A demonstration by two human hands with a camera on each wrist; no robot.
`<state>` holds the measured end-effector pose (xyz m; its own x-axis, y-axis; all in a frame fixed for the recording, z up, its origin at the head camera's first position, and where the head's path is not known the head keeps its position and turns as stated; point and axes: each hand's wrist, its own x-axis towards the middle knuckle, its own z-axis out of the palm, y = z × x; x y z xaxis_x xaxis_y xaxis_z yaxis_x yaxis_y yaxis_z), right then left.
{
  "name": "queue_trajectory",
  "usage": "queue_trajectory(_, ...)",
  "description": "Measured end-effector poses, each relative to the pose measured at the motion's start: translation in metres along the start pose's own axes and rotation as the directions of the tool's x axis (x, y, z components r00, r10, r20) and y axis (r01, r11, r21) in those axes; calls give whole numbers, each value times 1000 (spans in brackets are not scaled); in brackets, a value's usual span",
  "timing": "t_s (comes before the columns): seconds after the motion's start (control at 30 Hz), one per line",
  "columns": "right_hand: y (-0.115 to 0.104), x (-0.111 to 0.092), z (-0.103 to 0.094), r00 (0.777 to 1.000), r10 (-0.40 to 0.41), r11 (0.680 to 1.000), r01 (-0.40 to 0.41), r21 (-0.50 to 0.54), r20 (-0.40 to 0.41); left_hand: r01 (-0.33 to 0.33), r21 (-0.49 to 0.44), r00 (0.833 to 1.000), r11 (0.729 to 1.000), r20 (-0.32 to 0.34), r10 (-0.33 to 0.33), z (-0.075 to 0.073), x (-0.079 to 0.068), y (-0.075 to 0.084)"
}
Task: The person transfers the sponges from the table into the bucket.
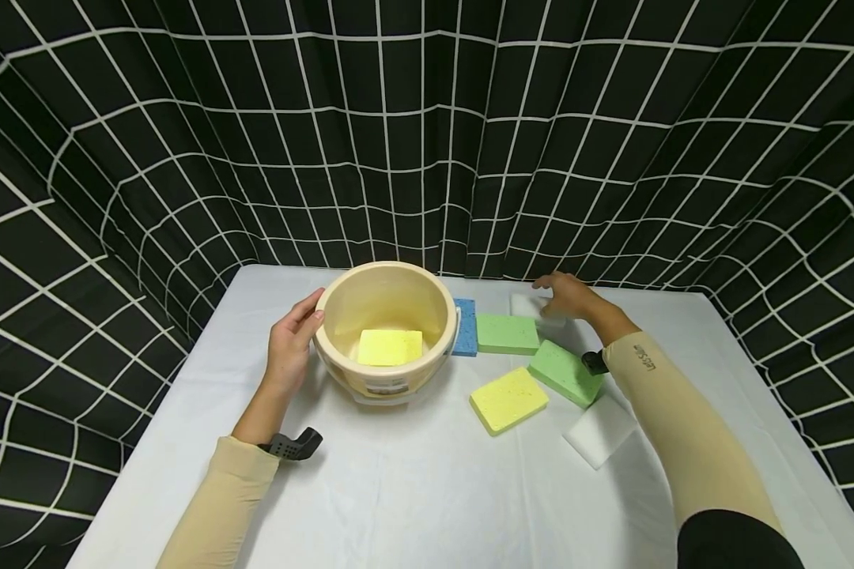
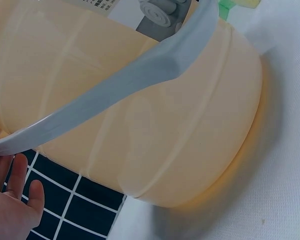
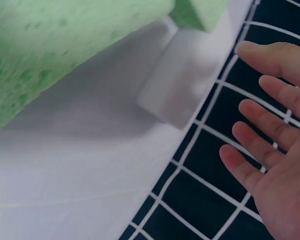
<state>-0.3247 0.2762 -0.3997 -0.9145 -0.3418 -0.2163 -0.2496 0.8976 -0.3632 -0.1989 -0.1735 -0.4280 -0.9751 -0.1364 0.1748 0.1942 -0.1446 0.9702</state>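
Observation:
A cream plastic bucket point(image 1: 387, 383) stands on the white-covered table, its grey handle point(image 2: 115, 85) hanging down along the front. A yellow sponge point(image 1: 390, 348) lies inside it. My left hand point(image 1: 293, 336) touches the bucket's left side near the rim, its fingers relaxed rather than curled round it. On the far right, my right hand point(image 1: 572, 296) hovers above a white sponge point(image 1: 529, 306) with loosely spread fingers and nothing held. In the right wrist view, that white sponge point(image 3: 172, 82) lies beside the open hand point(image 3: 277, 135).
Between the bucket and my right arm lie a blue sponge point(image 1: 465, 326), two green sponges, one flat point(image 1: 507, 333) and one angled point(image 1: 566, 373), and a yellow one point(image 1: 508, 400). Another white sponge point(image 1: 599, 431) is partly under my right forearm. A black gridded curtain point(image 1: 427, 142) borders the table.

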Motion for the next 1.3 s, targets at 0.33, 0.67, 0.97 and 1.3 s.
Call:
queue_trajectory(0.33, 13, 9, 18, 1000, 0, 999, 0, -40, 11, 0, 7, 1000, 1000, 8, 0, -1, 0, 0)
queue_trajectory(0.67, 11, 16, 28, 997, 49, 998, -47, -51, 51, -2, 14, 1000, 1000, 12, 1, -1, -1, 0)
queue_trajectory(0.97, 6, 20, 30, 993, 96, 994, -93, -53, 62, -5, 10, 1000, 1000, 16, 5, -1, 0, 0)
queue_trajectory(1.3, 9, 22, 30, 995, 82, 996, -79, -51, 57, 0, 26, 1000, 1000, 8, 0, -1, 0, 2)
